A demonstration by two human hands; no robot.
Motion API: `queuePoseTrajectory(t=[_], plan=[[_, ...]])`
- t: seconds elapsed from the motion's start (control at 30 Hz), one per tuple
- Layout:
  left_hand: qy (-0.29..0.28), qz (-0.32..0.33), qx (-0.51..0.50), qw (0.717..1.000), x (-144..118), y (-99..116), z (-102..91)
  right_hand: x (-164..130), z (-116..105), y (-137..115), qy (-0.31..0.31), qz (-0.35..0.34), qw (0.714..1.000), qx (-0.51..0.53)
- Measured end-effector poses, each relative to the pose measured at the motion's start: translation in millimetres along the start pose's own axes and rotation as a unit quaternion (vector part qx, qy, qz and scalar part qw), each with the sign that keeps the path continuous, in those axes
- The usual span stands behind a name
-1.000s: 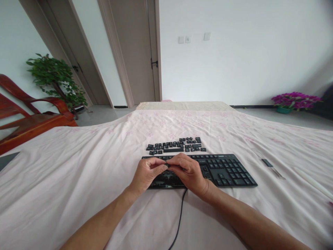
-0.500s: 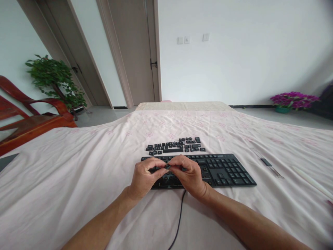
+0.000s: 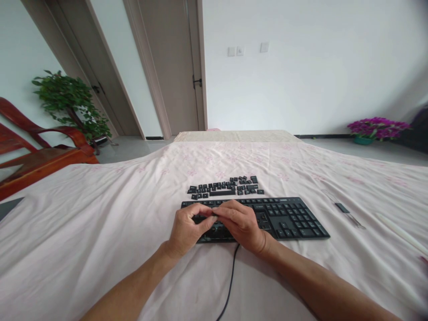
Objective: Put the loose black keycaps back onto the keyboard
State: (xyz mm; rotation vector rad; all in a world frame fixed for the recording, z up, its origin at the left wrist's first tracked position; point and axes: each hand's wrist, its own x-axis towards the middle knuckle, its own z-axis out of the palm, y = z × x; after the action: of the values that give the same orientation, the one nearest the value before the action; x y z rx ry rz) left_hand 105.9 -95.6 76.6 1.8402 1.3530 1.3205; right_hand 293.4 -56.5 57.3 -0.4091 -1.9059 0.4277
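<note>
A: What do the hands hold?
B: The left hand (image 3: 187, 228) and right hand (image 3: 241, 225) meet fingertip to fingertip, pinched together on a small dark piece, seemingly a keycap (image 3: 214, 215); it is too small to tell more.

A: Where is the pinch?
B: Just above the left half of the keyboard (image 3: 287, 218), which lies on the cloth (image 3: 100, 232).

A: What lies around it?
B: Beyond the pinch, loose keycaps (image 3: 224, 187) in rows. Toward the body, the cable (image 3: 229, 285). Well to the right, a small dark tool (image 3: 342, 208).
</note>
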Motion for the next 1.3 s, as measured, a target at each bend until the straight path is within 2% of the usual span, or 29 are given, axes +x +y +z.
queuePoseTrajectory(t=[0.07, 0.13, 0.2, 0.27, 0.33, 0.4, 0.5, 0.6, 0.7, 0.93, 1.3], plan=[[-0.019, -0.058, -0.039, 0.997, 1, -2, 1.6, 1, -3, 2, -0.031, -0.003, 0.999, -0.016], [-0.041, -0.106, -0.081, 0.990, 3, -5, 2.5, 3, -5, 3, -0.054, 0.030, 0.998, -0.017], [-0.062, -0.143, -0.116, 0.981, 6, -8, 2.5, 6, -3, 4, -0.060, 0.088, 0.994, 0.005], [-0.079, -0.170, -0.138, 0.972, 8, -9, 1.5, 8, 0, 4, -0.046, 0.173, 0.982, 0.058], [-0.076, -0.179, -0.144, 0.970, 10, -9, -0.1, 9, 5, 3, -0.033, 0.289, 0.946, 0.145], [-0.050, -0.164, -0.139, 0.975, 10, -8, -1.6, 11, 9, 2, -0.030, 0.396, 0.885, 0.245], [-0.018, -0.125, -0.136, 0.983, 10, -7, -3.1, 12, 11, -1, -0.029, 0.482, 0.793, 0.371], [-0.039, -0.074, -0.122, 0.989, 10, -7, -3.4, 13, 11, -1, -0.025, 0.516, 0.731, 0.447], [-0.053, -0.034, -0.101, 0.993, 10, -8, -3.2, 12, 10, 1, -0.026, 0.531, 0.702, 0.475], [-0.042, -0.031, -0.082, 0.995, 11, -7, -4.6, 12, 9, -1, -0.027, 0.562, 0.659, 0.499], [-0.013, -0.057, -0.086, 0.995, 12, -6, -3.7, 13, 9, -7, -0.021, 0.582, 0.629, 0.515]])
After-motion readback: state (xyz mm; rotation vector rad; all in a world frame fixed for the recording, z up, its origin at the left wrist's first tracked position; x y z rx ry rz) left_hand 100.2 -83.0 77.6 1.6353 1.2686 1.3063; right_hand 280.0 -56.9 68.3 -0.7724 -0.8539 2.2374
